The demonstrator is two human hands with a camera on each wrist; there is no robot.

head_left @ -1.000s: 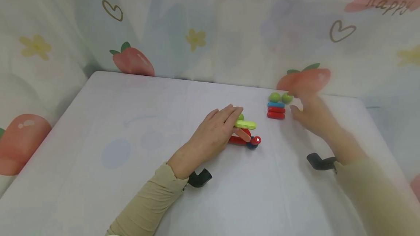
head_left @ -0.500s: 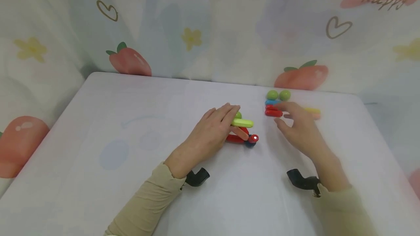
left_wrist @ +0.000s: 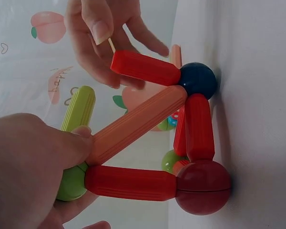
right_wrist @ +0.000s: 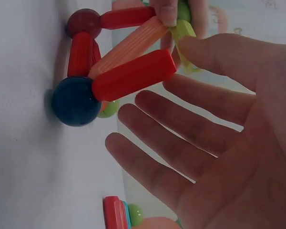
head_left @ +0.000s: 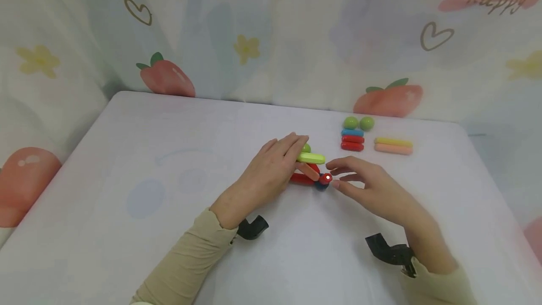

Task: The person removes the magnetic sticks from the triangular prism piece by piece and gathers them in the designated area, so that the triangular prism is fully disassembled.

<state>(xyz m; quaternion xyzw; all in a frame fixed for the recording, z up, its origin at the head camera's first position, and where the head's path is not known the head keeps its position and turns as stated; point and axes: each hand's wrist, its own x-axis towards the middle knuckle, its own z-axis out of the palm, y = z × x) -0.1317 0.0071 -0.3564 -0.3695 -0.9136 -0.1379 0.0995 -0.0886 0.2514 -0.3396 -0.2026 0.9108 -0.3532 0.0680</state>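
Observation:
My left hand (head_left: 271, 173) pinches the green ball (left_wrist: 71, 183) at the top of a small frame of toy building rods and balls. From that ball a red rod (left_wrist: 131, 183) runs to a dark red ball (left_wrist: 203, 188), and a salmon rod (left_wrist: 138, 124) runs to a dark blue ball (left_wrist: 199, 81). A yellow-green rod (head_left: 311, 158) juts out from the green ball. Another red rod (right_wrist: 133, 75) rises from the blue ball with a free end. My right hand (head_left: 372, 187) is beside these ends, fingers spread; whether its thumb touches the yellow-green rod, I cannot tell.
Loose pieces lie at the back right of the white table (head_left: 190, 248): two green balls (head_left: 350, 123), a blue rod (head_left: 352, 132), two red rods (head_left: 352, 146), a yellow rod (head_left: 394, 142) and a salmon rod (head_left: 394, 149). A printed cloth (head_left: 296, 51) hangs behind.
My right hand has moved from the loose pieces at the back right toward me and left, to the frame's side. The left hand keeps its hold in the same place.

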